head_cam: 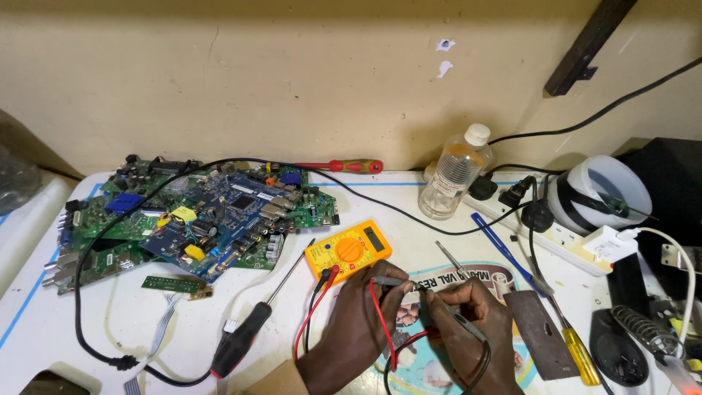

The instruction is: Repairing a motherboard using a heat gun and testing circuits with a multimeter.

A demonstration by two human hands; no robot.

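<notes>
1. probe tips (423, 287) meet between the two hands, low on the white table (88, 322), just below the yellow multimeter (349, 250).
2. left hand (362, 314) pinches the red-lead probe (387, 281) closed between thumb and fingers.
3. right hand (468, 322) grips the black-lead probe (462, 322) in a closed pencil hold.
4. red and black leads (314, 307) run from the hands up to the multimeter.
5. black-handled screwdriver (245, 338) lies left of the hands; stacked circuit boards (197, 216) sit further left.
6. clear bottle (455, 172) stands behind; power strip (563, 234) lies right.
</notes>
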